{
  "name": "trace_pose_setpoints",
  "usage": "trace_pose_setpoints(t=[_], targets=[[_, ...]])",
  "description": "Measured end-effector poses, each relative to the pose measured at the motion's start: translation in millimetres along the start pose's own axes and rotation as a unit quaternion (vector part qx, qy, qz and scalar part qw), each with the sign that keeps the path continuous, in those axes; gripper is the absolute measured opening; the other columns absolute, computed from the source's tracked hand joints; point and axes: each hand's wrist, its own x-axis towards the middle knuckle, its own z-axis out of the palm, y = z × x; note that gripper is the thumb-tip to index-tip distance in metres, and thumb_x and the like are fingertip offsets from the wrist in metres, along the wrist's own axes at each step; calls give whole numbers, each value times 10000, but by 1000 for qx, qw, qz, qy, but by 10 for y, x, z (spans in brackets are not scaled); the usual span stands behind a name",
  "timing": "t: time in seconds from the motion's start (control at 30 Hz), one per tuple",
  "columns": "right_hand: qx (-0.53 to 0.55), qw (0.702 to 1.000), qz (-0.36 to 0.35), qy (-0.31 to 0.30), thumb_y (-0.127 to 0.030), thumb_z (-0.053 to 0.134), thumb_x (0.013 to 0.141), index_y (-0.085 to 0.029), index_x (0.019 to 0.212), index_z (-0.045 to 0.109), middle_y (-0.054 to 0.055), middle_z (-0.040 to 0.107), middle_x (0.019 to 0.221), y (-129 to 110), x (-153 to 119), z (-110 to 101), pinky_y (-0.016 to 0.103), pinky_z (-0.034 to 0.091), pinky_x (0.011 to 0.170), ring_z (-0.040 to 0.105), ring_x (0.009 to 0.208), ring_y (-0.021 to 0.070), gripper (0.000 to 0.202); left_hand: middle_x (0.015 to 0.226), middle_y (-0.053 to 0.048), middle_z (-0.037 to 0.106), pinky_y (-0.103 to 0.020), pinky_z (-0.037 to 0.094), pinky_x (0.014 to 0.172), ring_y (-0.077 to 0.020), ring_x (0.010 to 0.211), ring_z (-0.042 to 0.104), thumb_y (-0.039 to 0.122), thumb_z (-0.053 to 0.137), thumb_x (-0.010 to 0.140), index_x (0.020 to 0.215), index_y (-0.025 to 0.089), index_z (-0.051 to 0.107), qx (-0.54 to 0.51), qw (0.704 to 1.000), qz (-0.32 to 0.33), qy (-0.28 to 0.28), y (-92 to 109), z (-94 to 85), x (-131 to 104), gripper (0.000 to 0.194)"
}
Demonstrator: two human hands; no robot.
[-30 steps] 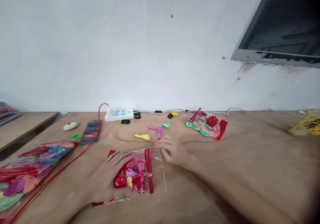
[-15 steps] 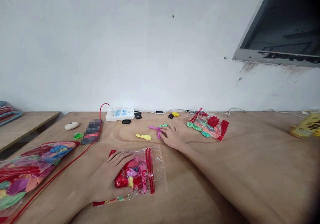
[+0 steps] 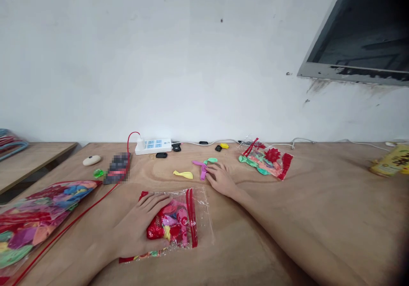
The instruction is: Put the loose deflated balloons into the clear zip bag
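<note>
Head view: three bags, one beneath the flattened left hand; one yellow balloon left of the right hand, whose fingertips meet purple rubber just left; whether pinched, I cannot tell.

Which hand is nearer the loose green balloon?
Right. Right hand is just in front of the loose green balloon; left hand is farther toward the person and left, on a balloon bag.

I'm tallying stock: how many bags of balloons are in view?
3: the middle bag under the left hand, the left bag cut by the picture's edge, and the back bag right of the right hand.
</note>
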Motion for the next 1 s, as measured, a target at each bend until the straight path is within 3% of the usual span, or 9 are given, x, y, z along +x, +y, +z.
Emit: trace_pose_setpoints(t=[0.27,0.47,0.57,0.67,0.77,0.83,0.9,1.0], targets=[[76,996,-31,34,-347,509,1069,-255,1341,727,85,674,1406,91,27,-71,534,386,1197,523,1359,293,361,1619,-98,501,-528,414,1217,-370,1443,511,709,765,849,1609,319,431,-6,1000,3,0,-20,27,-19,917],[204,977,-31,48,-452,513,1075,-253,1377,707,95,627,1470,-108,-97,-483,495,402,1236,560,1390,264,410,1614,-112,502,-539,429,1205,-383,1437,512,721,776,832,1600,311,448,-15,1000,-2,-2,-32,39,-14,930],[296,954,-34,-5,-475,580,1052,-293,1387,705,71,627,1487,-312,-255,-793,513,362,1267,527,1441,279,402,1626,-114,488,-560,426,1206,-385,1445,505,708,759,856,1611,316,426,-14,1000,-2,-5,-43,51,-17,913],[392,917,-15,-73,-461,637,1027,-311,1338,739,60,661,1449,-421,-432,-995,494,432,1218,565,1410,289,360,1622,-112,494,-572,424,1207,-393,1442,508,719,762,846,1607,317,433,-10,1000,-3,-3,-52,61,-20,922],[483,865,6,-131,-447,698,985,-281,1234,794,75,717,1341,-433,-578,-1015,450,539,1089,673,1251,288,314,1621,-106,495,-565,424,1211,-395,1449,501,720,772,835,1602,314,444,-10,1000,-8,-4,-47,55,-20,928],[507,846,-11,-162,-417,713,980,-266,1202,805,78,734,1285,-441,-644,-957,423,562,1031,707,1162,268,284,1626,-101,489,-556,426,1212,-387,1454,499,713,771,841,1607,315,435,-13,1000,-12,-8,-39,46,-20,927],[487,854,-49,-179,-377,694,1003,-264,1251,783,83,733,1279,-472,-685,-879,424,550,1040,703,1158,254,286,1634,-97,481,-549,424,1216,-379,1461,494,707,771,847,1614,319,420,-17,1000,-11,-12,-31,39,-20,929],[379,903,-108,-169,-312,638,1033,-278,1399,695,97,681,1390,-541,-706,-784,475,479,1144,629,1293,261,372,1639,-93,474,-539,420,1222,-371,1471,485,696,783,842,1613,322,418,-17,1000,-9,-12,-27,45,-20,931]])
